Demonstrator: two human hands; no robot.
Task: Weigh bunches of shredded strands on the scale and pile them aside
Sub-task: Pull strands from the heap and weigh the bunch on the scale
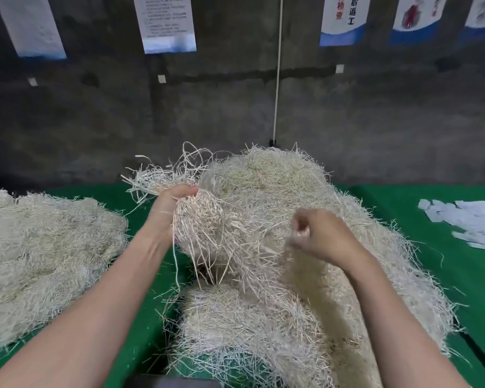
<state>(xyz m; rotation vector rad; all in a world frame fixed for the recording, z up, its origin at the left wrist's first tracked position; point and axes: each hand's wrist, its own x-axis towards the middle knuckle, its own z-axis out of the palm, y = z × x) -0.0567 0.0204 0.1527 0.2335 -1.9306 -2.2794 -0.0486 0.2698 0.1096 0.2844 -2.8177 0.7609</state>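
Gathering: the left hand point(174, 203) grips a bunch of pale shredded strands point(199, 219) off the central heap point(277, 175), the blurred right hand point(321, 238) is curled, its hold unclear; weighing comes next, though no scale is in view.

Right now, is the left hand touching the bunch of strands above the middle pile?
Touching. The head view shows the left hand gripping the bunch of strands, fingers curled round it, strands spilling out on either side of the fist.
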